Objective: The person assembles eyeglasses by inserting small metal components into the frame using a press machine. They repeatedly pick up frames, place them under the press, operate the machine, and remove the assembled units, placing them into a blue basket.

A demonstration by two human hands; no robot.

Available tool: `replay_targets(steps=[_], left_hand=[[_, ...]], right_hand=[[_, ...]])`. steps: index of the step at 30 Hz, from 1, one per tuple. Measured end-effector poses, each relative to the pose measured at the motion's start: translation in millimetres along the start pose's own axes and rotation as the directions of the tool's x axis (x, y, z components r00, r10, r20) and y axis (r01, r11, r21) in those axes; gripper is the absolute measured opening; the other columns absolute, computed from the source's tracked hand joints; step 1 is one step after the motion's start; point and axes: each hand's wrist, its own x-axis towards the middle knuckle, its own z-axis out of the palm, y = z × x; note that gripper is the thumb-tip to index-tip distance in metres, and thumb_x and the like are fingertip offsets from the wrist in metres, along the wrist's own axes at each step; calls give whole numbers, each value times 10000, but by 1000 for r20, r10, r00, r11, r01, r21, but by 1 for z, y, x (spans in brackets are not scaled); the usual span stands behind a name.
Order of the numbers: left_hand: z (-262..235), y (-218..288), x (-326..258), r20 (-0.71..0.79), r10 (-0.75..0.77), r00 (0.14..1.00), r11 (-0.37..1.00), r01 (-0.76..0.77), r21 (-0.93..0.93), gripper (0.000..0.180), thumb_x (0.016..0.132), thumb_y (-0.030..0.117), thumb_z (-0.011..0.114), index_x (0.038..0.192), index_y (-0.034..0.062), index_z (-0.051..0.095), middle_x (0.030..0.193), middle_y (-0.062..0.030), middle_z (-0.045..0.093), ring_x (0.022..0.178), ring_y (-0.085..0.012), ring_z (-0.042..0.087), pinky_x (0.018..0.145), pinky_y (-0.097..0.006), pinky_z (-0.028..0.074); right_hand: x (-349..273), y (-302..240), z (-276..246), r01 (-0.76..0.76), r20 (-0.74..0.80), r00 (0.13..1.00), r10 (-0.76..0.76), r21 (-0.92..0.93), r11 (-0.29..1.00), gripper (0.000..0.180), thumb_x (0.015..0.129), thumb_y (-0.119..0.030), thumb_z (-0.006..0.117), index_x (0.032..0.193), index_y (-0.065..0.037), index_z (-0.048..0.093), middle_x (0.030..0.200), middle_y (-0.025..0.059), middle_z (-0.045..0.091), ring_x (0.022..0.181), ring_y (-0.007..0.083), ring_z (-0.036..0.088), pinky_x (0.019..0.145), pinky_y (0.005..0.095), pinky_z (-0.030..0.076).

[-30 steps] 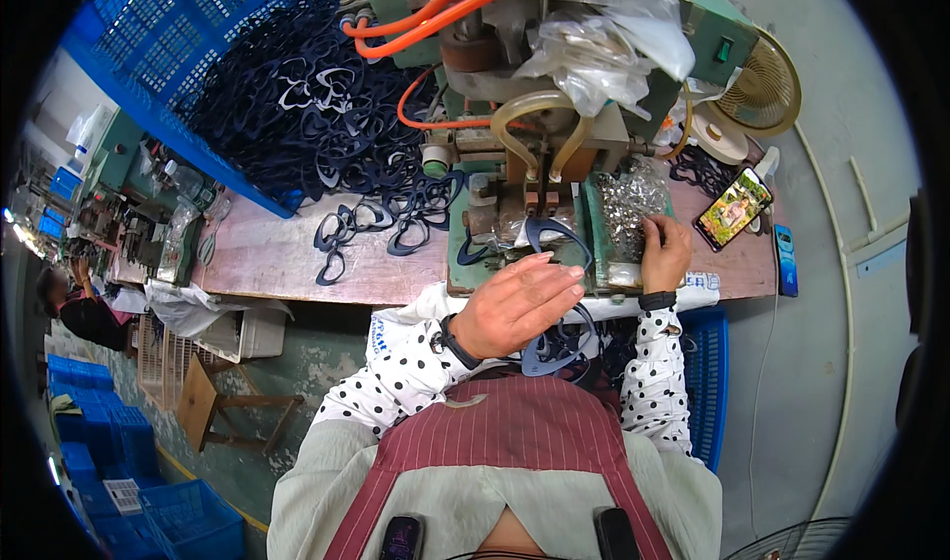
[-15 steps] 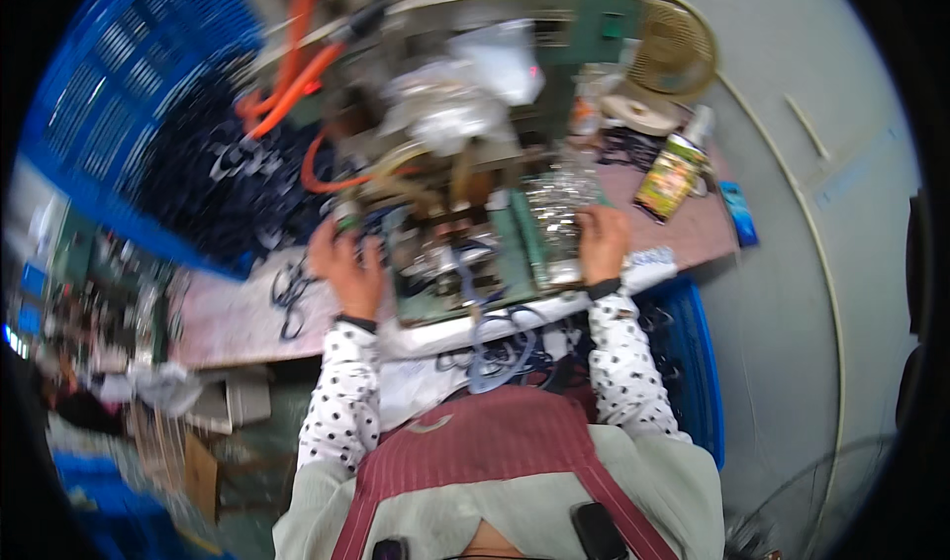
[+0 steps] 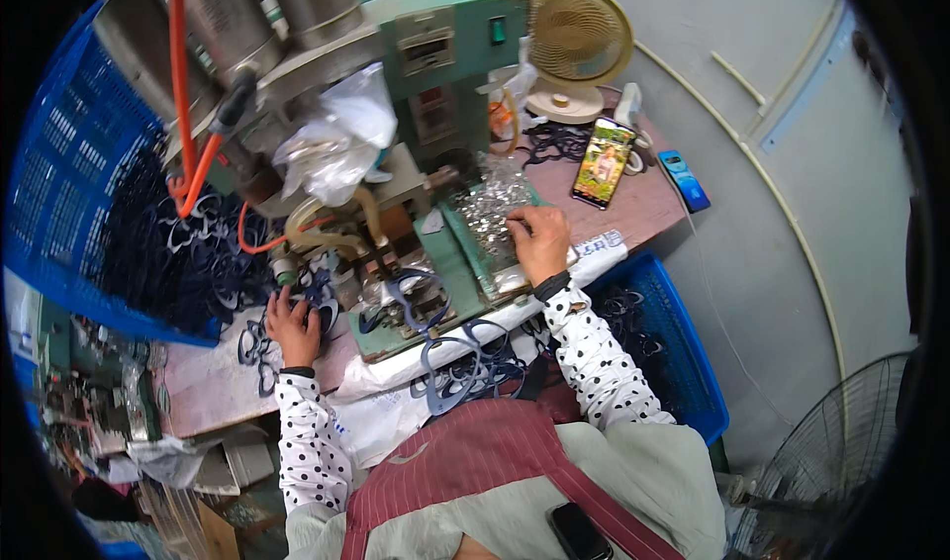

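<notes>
A worker in a maroon apron and dotted sleeves sits facing a green machine on a pinkish tabletop, the two hands well apart. The left hand, its fingers loosely spread, is over dark blue loops at the machine's left, the fingertips just short of a green-ended fitting on its side; whether they touch anything cannot be told. The right hand, thumb and forefinger drawn close, is at the edge of a heap of small shiny metal parts on the machine's right; whether a part is pinched there cannot be told. One blue loop sits at the machine's front, beneath its head, and more hang before it, near the apron. Left of the machine, a large blue basket holds a deep pile of similar loops; a second blue basket stands to its front right. A clear plastic bag and orange hoses hang on the machine. To its right lies a phone with a lit screen, and a tan fan stands behind that.
</notes>
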Motion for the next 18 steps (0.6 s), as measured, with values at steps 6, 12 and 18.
replay_targets(steps=[6,12,18], left_hand=[[-61,72,1,-205,-250,946,916,163,-366,66,858,82,565,880,42,612,829,-135,627,809,-317,597,710,-398,435],[-128,162,12,-481,339,808,855,-478,-200,281,717,100,713,989,140,653,928,12,689,838,-169,618,832,-384,404],[-121,207,14,-406,569,715,647,-694,-314,302,765,140,699,1064,117,672,1023,-52,692,896,-205,653,893,-393,451]], right_hand=[[15,-63,-16,-111,195,979,54,296,949,132,734,-42,710,857,-83,736,872,64,708,864,267,613,786,350,476],[23,-127,-36,-200,437,899,-31,472,858,140,754,-25,687,891,-17,717,891,76,684,840,165,605,778,273,465],[15,-143,-31,-362,556,831,14,522,772,332,740,-32,734,1049,-8,616,845,25,663,739,73,570,686,226,423]])
